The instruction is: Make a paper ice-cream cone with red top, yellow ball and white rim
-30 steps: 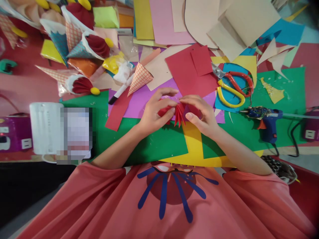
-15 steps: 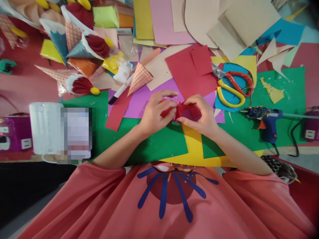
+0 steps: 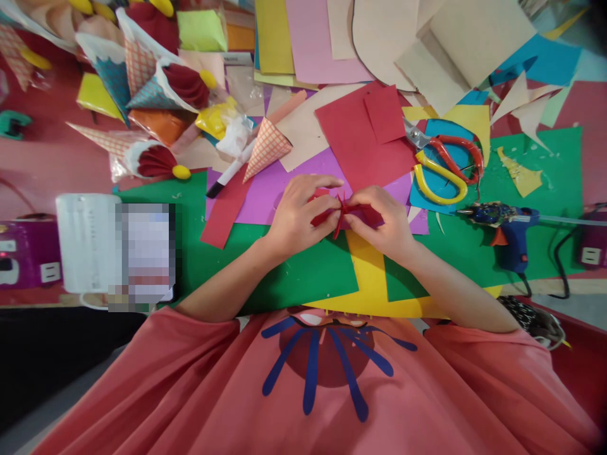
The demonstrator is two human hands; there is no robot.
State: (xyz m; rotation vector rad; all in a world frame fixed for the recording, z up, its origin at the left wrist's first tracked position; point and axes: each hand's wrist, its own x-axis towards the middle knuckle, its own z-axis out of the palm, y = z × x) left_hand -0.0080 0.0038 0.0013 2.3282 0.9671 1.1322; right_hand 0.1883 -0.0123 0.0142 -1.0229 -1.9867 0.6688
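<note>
Between my two hands is a folded piece of red paper (image 3: 340, 218) with narrow pleats, held over the green sheet near its middle. My left hand (image 3: 303, 215) pinches its left side with thumb and fingers. On the other side, my right hand (image 3: 382, 218) presses the pleats together, thumb against index finger. My fingers hide much of the paper. Just beyond my left hand lies a checked paper cone (image 3: 268, 151), beside a capped marker (image 3: 231, 169). A strip of red paper (image 3: 222, 221) rests to the left, and red sheets (image 3: 360, 139) lie ahead of my hands.
Scissors (image 3: 443, 161) with red and yellow handles lie at right, near a blue glue gun (image 3: 515, 234). A phone (image 3: 146, 253) and a white device (image 3: 90, 243) sit at left. Decorated cones (image 3: 156, 88) crowd the upper left; beige sheets (image 3: 478, 44) are stacked at the back.
My right hand's fingers have closed in toward the left hand, and the spread pleats of the red paper are now squeezed narrower. The surrounding things stay in place.
</note>
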